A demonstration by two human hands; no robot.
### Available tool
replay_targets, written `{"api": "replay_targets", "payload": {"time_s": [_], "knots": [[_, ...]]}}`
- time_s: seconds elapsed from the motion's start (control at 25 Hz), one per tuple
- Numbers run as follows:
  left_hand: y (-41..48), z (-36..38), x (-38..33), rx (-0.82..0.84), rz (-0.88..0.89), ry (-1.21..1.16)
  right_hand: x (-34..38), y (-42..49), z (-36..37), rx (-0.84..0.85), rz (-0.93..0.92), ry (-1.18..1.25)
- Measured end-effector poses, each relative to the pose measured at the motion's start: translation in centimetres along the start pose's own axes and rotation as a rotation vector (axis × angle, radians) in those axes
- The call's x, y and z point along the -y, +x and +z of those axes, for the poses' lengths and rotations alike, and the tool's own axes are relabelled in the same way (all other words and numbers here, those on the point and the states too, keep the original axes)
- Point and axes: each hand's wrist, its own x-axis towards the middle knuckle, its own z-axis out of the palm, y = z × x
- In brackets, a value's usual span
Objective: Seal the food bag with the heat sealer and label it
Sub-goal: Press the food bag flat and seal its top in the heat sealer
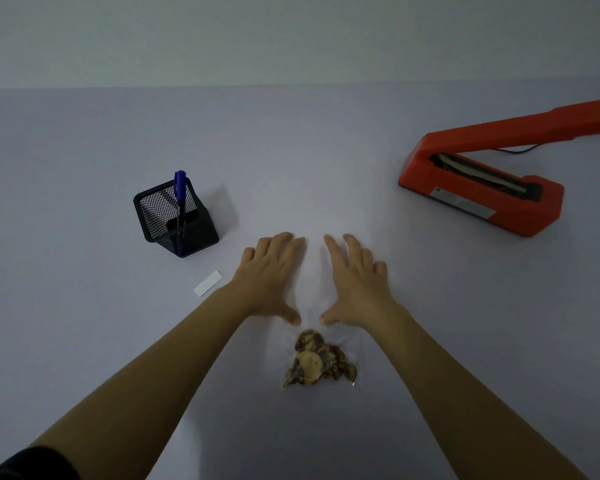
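A clear food bag (318, 362) with brown dried slices lies flat on the pale table, near me at centre. Its empty upper part reaches up between my hands and is hard to make out. My left hand (272, 275) and my right hand (355, 280) rest palm down with fingers spread, one on each side of that upper part, thumbs near the bag's contents. Neither hand holds anything. The orange heat sealer (478, 192) stands at the right with its arm raised. A small white label (208, 283) lies left of my left wrist.
A black mesh pen holder (175, 218) with a blue marker (180, 188) stands at the left, behind the label. The sealer's dark cord (520, 150) trails behind it. The table (84, 341) ends at a pale wall at the back.
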Motion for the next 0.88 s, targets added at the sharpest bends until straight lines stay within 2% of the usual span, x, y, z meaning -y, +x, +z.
{"api": "replay_targets", "payload": {"time_s": [0.12,0.2,0.36,0.56,0.88], "knots": [[-1.9,1.5,-1.1,-0.122,0.109,-0.11,0.0,-2.1,2.0,-0.232,-0.067,0.058],[-2.7,2.5,-2.0,-0.105,0.183,-0.238,-0.1,-2.7,3.0,-0.266,-0.111,0.134],[-2.8,3.4,-2.1,-0.12,0.171,-0.39,-0.8,-2.5,3.2,-0.207,-0.128,0.224],[-1.4,1.9,-1.6,-0.106,0.136,-0.326,-0.8,-1.2,1.6,-0.099,-0.133,0.099],[2.3,0.0,0.5,0.01,0.026,-0.207,-0.7,1.3,-0.4,0.042,-0.109,-0.083]]}}
